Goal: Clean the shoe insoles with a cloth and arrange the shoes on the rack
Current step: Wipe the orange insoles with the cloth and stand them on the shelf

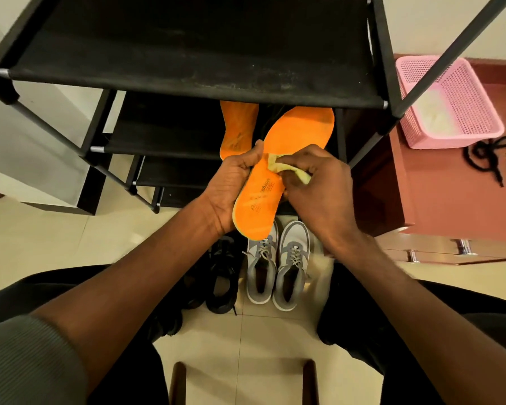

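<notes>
Two hands busy, wiping step: left hand grips orange insole held in front of rack; right hand fingers pinch yellow cloth against it. Next: finish wipe, refit insole, shelve shoes, prob. grey pair.

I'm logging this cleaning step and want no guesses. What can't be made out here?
All from the head view:
- Second insole: its toe end is hidden behind the rack's top shelf.
- Printed lettering on the held insole: too small and partly covered by the cloth.
- Cloth: mostly bunched under the right hand.
- Black shoes: partly covered by the left arm.
- Pink basket contents: blurred.
</notes>
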